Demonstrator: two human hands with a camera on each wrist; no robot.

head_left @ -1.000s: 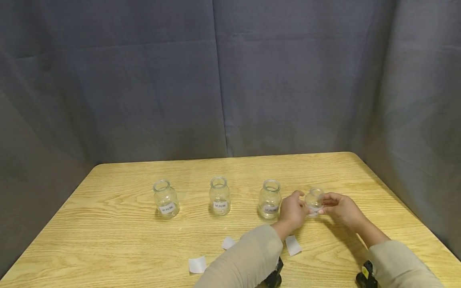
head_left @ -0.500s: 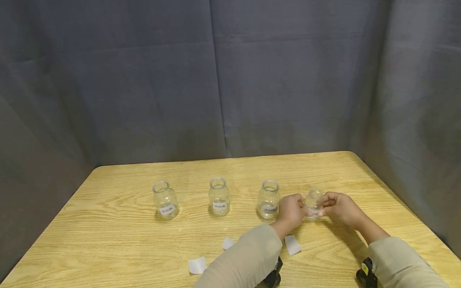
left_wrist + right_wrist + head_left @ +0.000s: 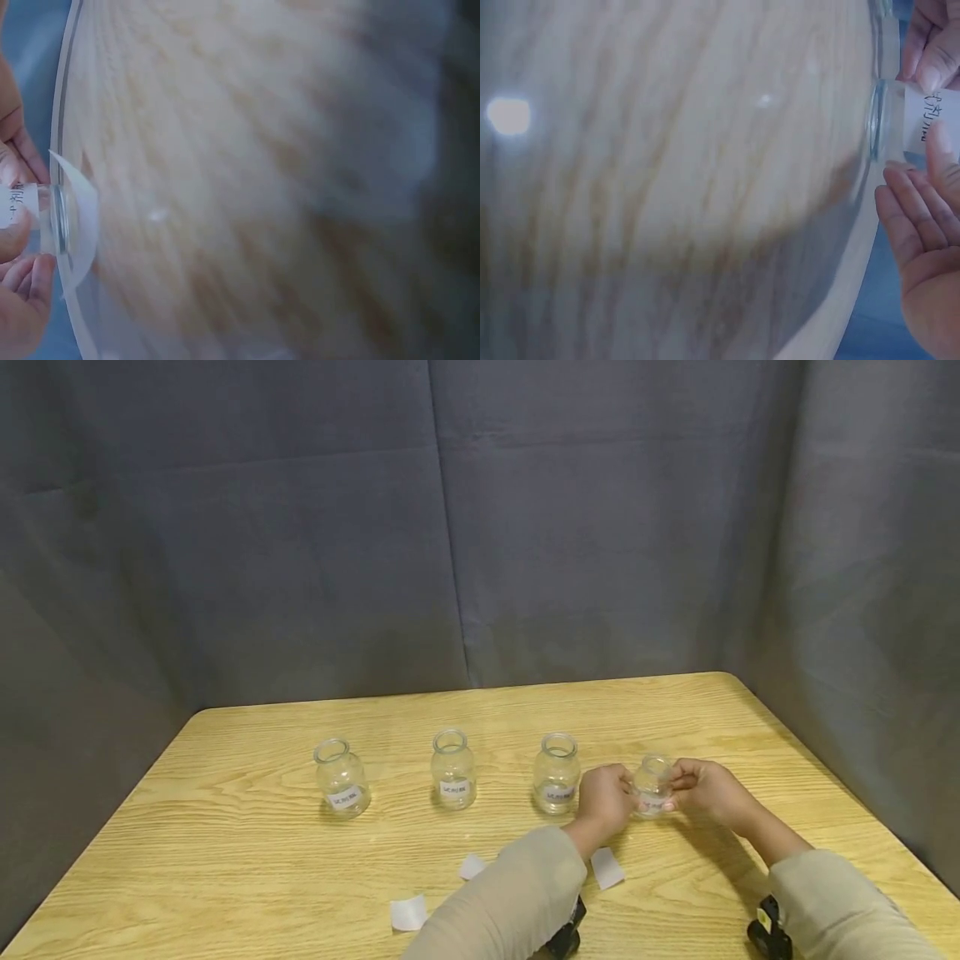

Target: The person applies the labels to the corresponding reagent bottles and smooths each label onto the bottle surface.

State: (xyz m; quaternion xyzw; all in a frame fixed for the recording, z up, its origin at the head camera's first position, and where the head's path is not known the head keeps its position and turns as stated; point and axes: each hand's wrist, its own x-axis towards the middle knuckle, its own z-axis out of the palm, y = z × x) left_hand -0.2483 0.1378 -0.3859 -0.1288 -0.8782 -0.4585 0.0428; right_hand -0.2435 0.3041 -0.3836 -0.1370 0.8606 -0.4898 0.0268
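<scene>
The rightmost glass jar (image 3: pixel 656 770) stands upright, with both hands around it. A white label (image 3: pixel 652 805) with dark handwriting lies on its near side. My left hand (image 3: pixel 606 797) holds the jar from the left, its thumb on the label's edge. From the other side my right hand (image 3: pixel 709 790) grips it, thumb on the label too. In the right wrist view, the right hand's fingers (image 3: pixel 913 214) reach along the jar's side and the handwriting shows between the thumbs. The left wrist view catches the jar's base (image 3: pixel 60 220) and both hands at its left edge.
Three more labelled jars stand in a row to the left: a near one (image 3: pixel 557 774), a middle one (image 3: pixel 453 770) and a far-left one (image 3: pixel 342 778). White paper slips (image 3: pixel 408 913) lie on the wooden table (image 3: pixel 225 860) in front. A grey curtain (image 3: pixel 337 543) hangs behind.
The head view has shifted slightly. Both hands stay on the rightmost jar, and its label's writing shows more clearly between the thumbs now.
</scene>
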